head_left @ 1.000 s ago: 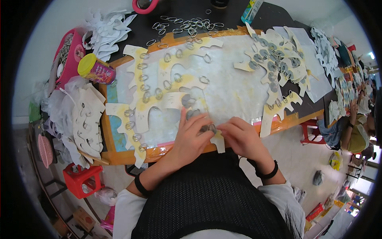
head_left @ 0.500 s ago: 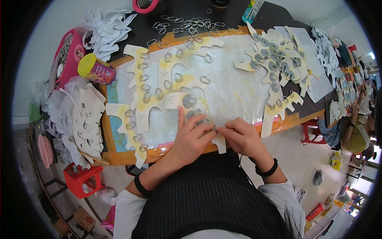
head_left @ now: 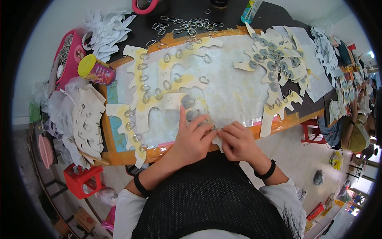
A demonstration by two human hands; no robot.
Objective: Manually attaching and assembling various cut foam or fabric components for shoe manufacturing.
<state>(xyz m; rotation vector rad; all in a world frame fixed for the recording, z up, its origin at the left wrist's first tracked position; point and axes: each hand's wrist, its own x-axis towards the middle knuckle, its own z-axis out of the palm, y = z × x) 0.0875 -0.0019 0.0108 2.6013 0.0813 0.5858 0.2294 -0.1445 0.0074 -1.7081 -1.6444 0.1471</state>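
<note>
A pale scalloped cut-out strip with grey oval patches and metal rings lies at the table's front edge, partly under my hands. My left hand rests over it, little finger stretched out, thumb and forefinger closed on the strip's right edge. Against those fingertips, my right hand is closed in a pinch at the same edge; the exact bit between its fingers is hidden. Beyond my left hand lie more yellow-stained strips with rings on their tabs, one scalloped strip being closest.
Loose oval metal rings lie at the table's back. A pile of patched cut-outs is on the right. At left stand a yellow-lidded tub and a pink basket of rings. A red stool is below left.
My right hand has shifted slightly down, its fingers curling tighter beside my left fingertips. My left hand has barely moved, and the strips lie as before.
</note>
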